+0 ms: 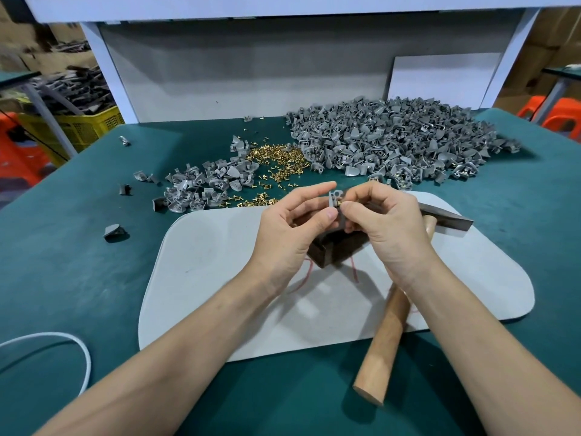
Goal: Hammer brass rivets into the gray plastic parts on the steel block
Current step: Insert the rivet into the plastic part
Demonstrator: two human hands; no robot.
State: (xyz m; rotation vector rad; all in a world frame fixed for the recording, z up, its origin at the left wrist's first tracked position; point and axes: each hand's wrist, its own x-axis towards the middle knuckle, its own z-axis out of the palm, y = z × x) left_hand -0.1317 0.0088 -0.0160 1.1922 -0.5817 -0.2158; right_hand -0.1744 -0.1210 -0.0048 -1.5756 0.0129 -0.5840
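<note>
A wooden-handled hammer (382, 338) lies just right of the steel block (333, 247), its handle end nearest the worker. The block sits on a pale gray mat (201, 278). Directly above the block, the left hand (289, 225) pinches a gray plastic part (334, 196) while the right hand (386, 221) pinches a brass rivet (340, 204) against it. Beyond the block lie loose rivets (276, 162), with a small heap of parts (204, 184) to its far left and a large heap (402, 136) to its far right.

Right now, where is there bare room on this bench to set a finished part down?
Free: the left half of the gray mat, left of the steel block; the green tabletop between mat and white cable. Crowded: hammer on the mat's right; brass rivets and heaped gray parts behind.
</note>
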